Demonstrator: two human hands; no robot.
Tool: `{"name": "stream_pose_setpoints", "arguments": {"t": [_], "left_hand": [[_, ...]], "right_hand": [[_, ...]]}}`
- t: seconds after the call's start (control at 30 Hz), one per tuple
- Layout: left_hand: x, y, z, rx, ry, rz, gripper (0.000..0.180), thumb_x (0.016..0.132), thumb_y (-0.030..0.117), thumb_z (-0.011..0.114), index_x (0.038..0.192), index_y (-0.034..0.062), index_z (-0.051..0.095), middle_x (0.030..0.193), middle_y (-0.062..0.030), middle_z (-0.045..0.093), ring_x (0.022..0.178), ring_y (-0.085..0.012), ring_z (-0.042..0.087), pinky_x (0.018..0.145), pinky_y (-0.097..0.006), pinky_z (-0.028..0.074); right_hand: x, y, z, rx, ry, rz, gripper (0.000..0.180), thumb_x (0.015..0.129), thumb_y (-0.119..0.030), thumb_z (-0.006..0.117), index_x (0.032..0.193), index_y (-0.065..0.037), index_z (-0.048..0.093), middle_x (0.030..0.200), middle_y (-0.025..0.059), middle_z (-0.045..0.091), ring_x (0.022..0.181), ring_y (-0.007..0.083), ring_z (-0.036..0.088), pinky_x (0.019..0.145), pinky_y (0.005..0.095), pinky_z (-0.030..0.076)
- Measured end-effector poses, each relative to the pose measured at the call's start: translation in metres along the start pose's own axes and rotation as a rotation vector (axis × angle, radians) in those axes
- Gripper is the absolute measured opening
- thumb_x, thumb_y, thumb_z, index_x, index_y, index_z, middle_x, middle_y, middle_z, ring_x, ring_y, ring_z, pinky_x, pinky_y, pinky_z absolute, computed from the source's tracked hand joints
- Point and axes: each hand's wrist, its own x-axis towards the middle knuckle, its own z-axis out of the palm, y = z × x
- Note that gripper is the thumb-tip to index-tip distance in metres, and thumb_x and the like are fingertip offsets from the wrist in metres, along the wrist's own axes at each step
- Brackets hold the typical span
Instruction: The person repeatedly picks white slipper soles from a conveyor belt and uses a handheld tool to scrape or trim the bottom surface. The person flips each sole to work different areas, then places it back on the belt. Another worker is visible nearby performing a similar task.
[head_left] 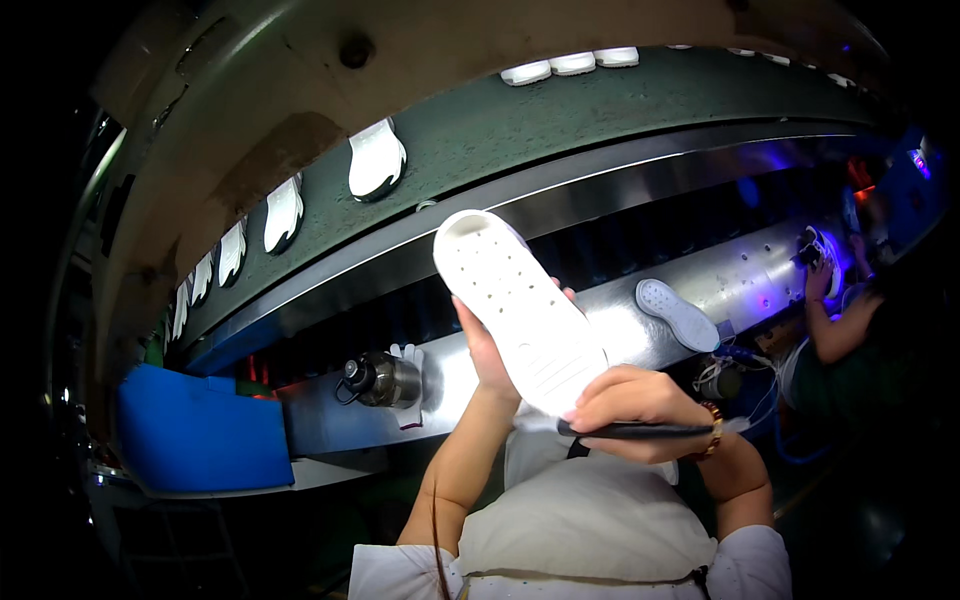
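Note:
A white shoe sole point(520, 310) is held up in front of me, tilted, with small holes across its broad end and ridged lines near its narrow end. My left hand point(490, 355) grips it from beneath, thumb on one side and fingertips showing at the other. At its near end, my right hand point(640, 405) is closed around a slim black-handled tool point(630, 431). The tool's pale tip, blurred, is close to the sole's near edge; I cannot tell whether it is a brush. Another pale sole point(678, 315) lies on the metal bench point(600, 300) to the right.
A dark bottle point(385, 380) and white gloves point(412, 408) rest on the bench at left, near a blue panel point(200, 430). Beyond a metal rail, a green conveyor belt point(450, 130) carries several white soles point(378, 160). A co-worker's arm point(835, 330) is at far right, by cables.

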Motion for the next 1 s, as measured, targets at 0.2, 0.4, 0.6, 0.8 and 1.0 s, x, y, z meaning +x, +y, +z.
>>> {"name": "stream_pose_setpoints", "arguments": {"t": [0.2,0.4,0.6,0.8,1.0], "left_hand": [[0.006,0.013,0.008,0.146,0.064,0.091,0.077,0.076,0.069,0.019,0.125,0.0105,0.034,0.111,-0.0156,0.048,0.101,-0.0332,0.049,0.088,-0.050,0.038],[0.016,0.018,0.034,0.161,0.010,0.155,0.080,0.077,0.067,0.023,0.126,0.0048,0.030,0.117,-0.0181,0.044,0.105,-0.0337,0.047,0.089,-0.047,0.040],[-0.009,-0.013,0.043,0.135,-0.065,0.102,0.086,0.074,0.071,0.024,0.133,0.0078,0.018,0.130,-0.0170,0.032,0.112,-0.0358,0.041,0.093,-0.052,0.034],[-0.003,0.000,0.028,-0.033,-0.123,0.069,0.072,0.081,0.060,0.027,0.130,0.0064,0.026,0.125,-0.0179,0.038,0.109,-0.0371,0.043,0.090,-0.052,0.035],[0.001,0.007,0.025,0.138,-0.035,0.023,0.069,0.082,0.055,0.027,0.129,0.0054,0.028,0.124,-0.0191,0.039,0.105,-0.0385,0.046,0.087,-0.052,0.038]], "right_hand": [[-0.016,0.018,-0.010,-0.068,0.121,0.120,0.020,0.064,-0.001,0.068,0.084,-0.004,0.064,0.085,0.0054,0.063,0.089,0.0183,0.055,0.078,0.0295,0.044],[-0.025,0.039,-0.017,0.539,0.288,0.219,0.021,0.067,0.005,0.062,0.087,0.002,0.061,0.094,0.0162,0.060,0.092,0.0220,0.056,0.085,0.0316,0.043],[-0.012,0.030,0.010,0.704,0.493,0.212,0.019,0.073,0.005,0.057,0.091,0.005,0.056,0.095,0.0182,0.059,0.092,0.0205,0.057,0.084,0.0287,0.044],[-0.004,0.012,0.009,0.339,0.264,0.044,0.021,0.068,0.004,0.061,0.089,0.001,0.059,0.092,0.0146,0.060,0.086,0.0198,0.057,0.078,0.0282,0.044],[0.010,0.020,-0.015,0.226,0.086,0.088,0.020,0.065,0.004,0.065,0.085,0.000,0.061,0.086,0.0123,0.061,0.081,0.0186,0.058,0.074,0.0264,0.044]]}}
